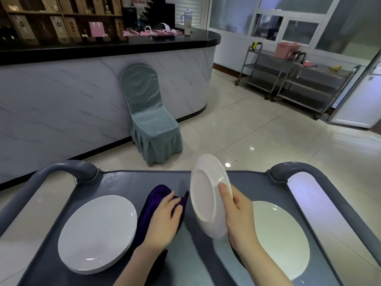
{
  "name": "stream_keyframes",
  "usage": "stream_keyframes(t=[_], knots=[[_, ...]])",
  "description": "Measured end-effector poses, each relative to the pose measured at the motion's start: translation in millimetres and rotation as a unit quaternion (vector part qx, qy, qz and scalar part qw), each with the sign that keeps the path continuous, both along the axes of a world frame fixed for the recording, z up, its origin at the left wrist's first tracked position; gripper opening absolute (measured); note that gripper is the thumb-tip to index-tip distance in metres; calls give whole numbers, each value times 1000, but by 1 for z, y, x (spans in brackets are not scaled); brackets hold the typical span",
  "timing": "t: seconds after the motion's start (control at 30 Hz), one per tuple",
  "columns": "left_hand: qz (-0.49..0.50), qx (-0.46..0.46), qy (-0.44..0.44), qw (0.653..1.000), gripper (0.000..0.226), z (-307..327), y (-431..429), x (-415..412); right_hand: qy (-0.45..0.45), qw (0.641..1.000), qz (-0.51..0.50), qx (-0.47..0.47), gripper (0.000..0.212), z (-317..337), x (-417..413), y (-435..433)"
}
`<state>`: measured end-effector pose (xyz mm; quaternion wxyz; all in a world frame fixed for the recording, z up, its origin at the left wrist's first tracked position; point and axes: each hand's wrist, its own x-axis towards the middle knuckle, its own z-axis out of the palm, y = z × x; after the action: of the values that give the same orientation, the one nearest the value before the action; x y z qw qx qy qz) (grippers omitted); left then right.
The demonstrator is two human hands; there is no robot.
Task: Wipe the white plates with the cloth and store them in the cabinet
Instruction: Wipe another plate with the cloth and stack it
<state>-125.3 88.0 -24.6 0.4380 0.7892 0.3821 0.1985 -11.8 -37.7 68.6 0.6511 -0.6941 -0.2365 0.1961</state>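
now cart tray (pixel 127 178) bears plates (pixel 97 234), cloth (pixel 152 205).

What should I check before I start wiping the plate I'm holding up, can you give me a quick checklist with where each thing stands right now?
1. Held plate secure in the right hand: ok, fingers wrap its rim and it is lifted off the cart, tilted on edge.
2. Purple cloth in grasp: not ok yet, the left hand lies on it but it is still on the cart.
3. Cloth touching the held plate: not ok, they are apart.
4. Other plates out of the way: ok, left plate and right plate lie flat to either side.
5. Plate's wiping face clean: cannot tell.
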Motion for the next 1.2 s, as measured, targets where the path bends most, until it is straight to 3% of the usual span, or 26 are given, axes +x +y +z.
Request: stream_keyframes(t=[0.07, 0.13, 0.17, 0.23, 0.33, 0.43, 0.5, 0.57, 0.63, 0.7, 0.8, 0.97, 1.2], knots=[[72, -113, -90, 987, 20, 24, 5, -7, -109, 993, 40, -28, 44, -5, -5, 3], [85, -257, -193, 943, 20, 51, 9, -15, -229, 969, 78, -49, 24, -17, -12, 6], [79, -302, -228, 922, 23, 62, 11, -20, -285, 949, 105, -79, 33, -24, -16, 10], [77, -327, -244, 910, 26, 76, 15, -30, -375, 905, 161, -114, 45, -36, -25, 16], [139, -308, -217, 916, 33, 78, 21, -48, -497, 831, 224, -113, 46, -53, -40, 26], [198, -320, -229, 898, 39, 64, 28, -73, -530, 766, 320, -170, 53, -57, -52, 42], [232, -338, -252, 877, 41, 53, 34, -92, -486, 746, 406, -206, 66, -54, -56, 57], [254, -338, -259, 868, 45, 42, 41, -112, -407, 763, 440, -242, 72, -52, -57, 70], [280, -330, -251, 866, 48, 31, 49, -132, -391, 820, 343, -238, 60, -61, -50, 83], [307, -326, -245, 860, 48, 19, 59, -152, -374, 851, 242, -278, 53, -74, -45, 94], [328, -325, -233, 856, 48, 1, 70, -177, -235, 885, 215, -341, 53, -94, -53, 113], [332, -338, -230, 850, 50, -26, 88, -206, -80, 923, 224, -301, 29, -117, -84, 135], [318, -318, -178, 875, 44, -42, 112, -242, -37, 940, 187, -282, 46, -137, -117, 155]])
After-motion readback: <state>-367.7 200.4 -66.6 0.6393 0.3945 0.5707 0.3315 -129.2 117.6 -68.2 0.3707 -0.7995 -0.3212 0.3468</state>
